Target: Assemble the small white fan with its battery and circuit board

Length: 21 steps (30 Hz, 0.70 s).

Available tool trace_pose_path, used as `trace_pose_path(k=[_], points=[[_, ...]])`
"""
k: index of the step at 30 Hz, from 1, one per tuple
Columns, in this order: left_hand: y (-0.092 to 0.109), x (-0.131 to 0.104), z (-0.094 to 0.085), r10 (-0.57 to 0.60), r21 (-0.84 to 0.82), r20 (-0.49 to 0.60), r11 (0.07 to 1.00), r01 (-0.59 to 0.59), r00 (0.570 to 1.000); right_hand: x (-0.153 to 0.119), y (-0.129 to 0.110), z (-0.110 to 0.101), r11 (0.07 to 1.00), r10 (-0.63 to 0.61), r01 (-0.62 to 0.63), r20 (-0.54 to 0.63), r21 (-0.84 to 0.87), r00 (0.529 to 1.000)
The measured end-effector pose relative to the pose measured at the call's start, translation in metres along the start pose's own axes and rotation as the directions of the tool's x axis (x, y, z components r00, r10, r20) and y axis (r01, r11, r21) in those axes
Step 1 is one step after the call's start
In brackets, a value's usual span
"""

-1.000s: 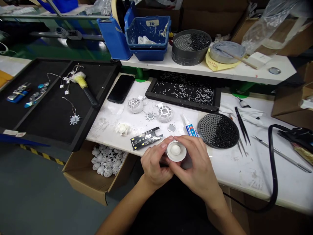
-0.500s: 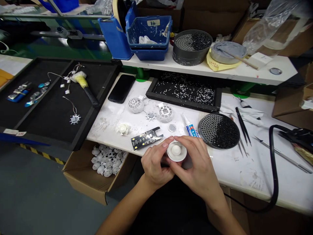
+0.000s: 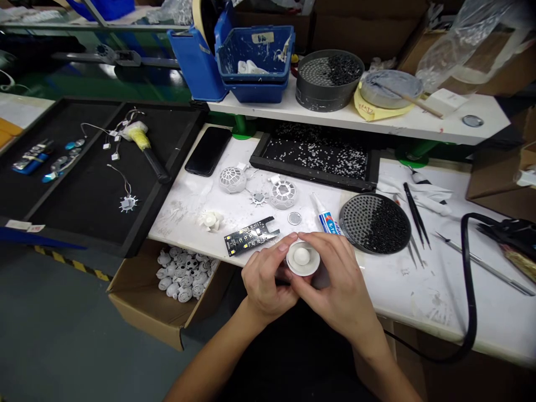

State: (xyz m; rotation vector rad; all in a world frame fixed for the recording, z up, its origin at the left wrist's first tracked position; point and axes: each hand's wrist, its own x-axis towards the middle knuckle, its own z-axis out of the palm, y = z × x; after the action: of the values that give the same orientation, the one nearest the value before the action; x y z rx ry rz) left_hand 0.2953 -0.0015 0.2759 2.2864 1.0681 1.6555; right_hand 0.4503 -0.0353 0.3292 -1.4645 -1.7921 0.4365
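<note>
A round white part (image 3: 302, 258) with a raised dome at its centre is held between both hands over the bench's front edge. My left hand (image 3: 270, 277) grips its left side, and my right hand (image 3: 335, 279) has its fingers on the right side. Just beyond the hands lie a black circuit board (image 3: 251, 237), a small silver disc (image 3: 294, 218) and a glue tube (image 3: 326, 216). Two white openwork shells (image 3: 283, 194) rest farther back, with a small spiked part (image 3: 258, 197) between them. A white finned part (image 3: 210, 220) sits to the left.
Right of the hands are a round tray of black bits (image 3: 374, 224), black tweezers (image 3: 416, 215) and a thick black cable (image 3: 471, 290). A phone (image 3: 208, 151) lies at the back left. Below the bench's left edge stands a carton (image 3: 146, 318) of white balls.
</note>
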Motion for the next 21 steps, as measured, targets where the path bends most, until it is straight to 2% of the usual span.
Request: trace_pose_path(k=[21], points=[[0.0001, 0.0016, -0.0006, 0.006, -0.013, 0.004, 1.000, -0.006, 1.000, -0.0020, 0.0021, 0.0016, 1.000, 0.005, -0.005, 0.008, -0.006, 1.000]])
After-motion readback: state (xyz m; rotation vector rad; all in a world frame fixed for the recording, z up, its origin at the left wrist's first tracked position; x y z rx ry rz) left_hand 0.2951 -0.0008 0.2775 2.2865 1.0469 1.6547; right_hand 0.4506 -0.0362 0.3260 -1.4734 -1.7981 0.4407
